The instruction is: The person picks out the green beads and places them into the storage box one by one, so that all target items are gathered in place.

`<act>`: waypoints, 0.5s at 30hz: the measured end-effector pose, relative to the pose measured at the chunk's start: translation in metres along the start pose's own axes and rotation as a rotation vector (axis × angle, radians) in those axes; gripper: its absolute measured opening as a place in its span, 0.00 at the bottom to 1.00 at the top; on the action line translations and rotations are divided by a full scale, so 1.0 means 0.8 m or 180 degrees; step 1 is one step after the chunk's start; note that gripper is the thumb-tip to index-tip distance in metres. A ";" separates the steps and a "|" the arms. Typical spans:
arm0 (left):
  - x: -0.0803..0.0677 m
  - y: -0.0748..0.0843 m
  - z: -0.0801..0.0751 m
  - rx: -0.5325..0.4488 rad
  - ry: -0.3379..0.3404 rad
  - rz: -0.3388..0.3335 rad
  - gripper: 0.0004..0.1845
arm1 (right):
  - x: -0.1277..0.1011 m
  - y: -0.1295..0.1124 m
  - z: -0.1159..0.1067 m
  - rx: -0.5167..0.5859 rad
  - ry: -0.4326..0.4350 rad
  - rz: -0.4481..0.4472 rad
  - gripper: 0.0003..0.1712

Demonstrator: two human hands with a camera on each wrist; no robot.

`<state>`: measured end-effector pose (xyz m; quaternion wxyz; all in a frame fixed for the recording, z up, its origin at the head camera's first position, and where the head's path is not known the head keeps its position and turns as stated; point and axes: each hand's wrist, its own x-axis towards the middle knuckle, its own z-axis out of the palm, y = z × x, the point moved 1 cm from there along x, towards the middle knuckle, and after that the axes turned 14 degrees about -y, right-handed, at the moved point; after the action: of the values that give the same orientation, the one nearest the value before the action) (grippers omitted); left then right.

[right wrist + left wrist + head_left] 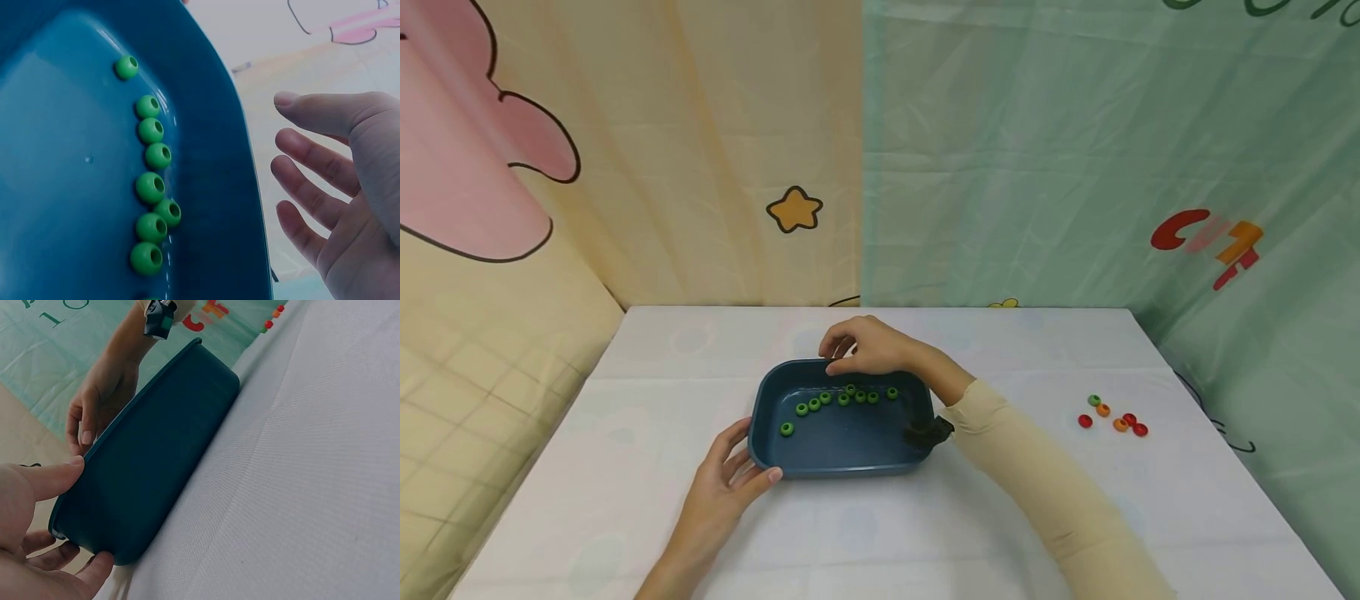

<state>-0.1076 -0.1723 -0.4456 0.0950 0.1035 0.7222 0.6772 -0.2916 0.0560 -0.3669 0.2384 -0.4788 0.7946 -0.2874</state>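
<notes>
Steadying my blue tray (842, 454) at its near-left corner with my left hand (718, 492) while my right hand (868, 346) hovers over its far rim.

My left thumb lies along the near wall and the other fingers reach up the left end, loosely spread rather than clenched, so the hand rests against the tray without gripping it. My right fingers (312, 156) are relaxed and slightly bent beside the far wall, holding nothing. The tray sits flat near the middle of the white table (625, 467), its long axis running left to right across me. Inside, green beads (842, 397) form a rough line along that same axis, close to the far wall, with one stray toward the left end. A small cluster of red, orange and green beads (1112, 415) lies well apart on the table to my right.
</notes>
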 end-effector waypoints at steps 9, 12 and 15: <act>0.001 0.000 -0.001 0.0003 0.0038 0.0015 0.44 | -0.024 0.005 -0.001 0.0045 0.0020 0.0025 0.17; 0.002 0.000 -0.001 0.0006 0.0035 0.0018 0.44 | -0.031 0.009 0.000 0.0053 0.0017 0.0058 0.17; 0.002 0.001 0.000 -0.0002 0.0031 0.0011 0.44 | -0.039 0.014 -0.001 0.0061 0.0064 0.0108 0.17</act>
<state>-0.1090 -0.1720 -0.4452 0.0904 0.1015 0.7223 0.6781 -0.2857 0.0884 -0.3706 0.2397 -0.4599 0.8022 -0.2957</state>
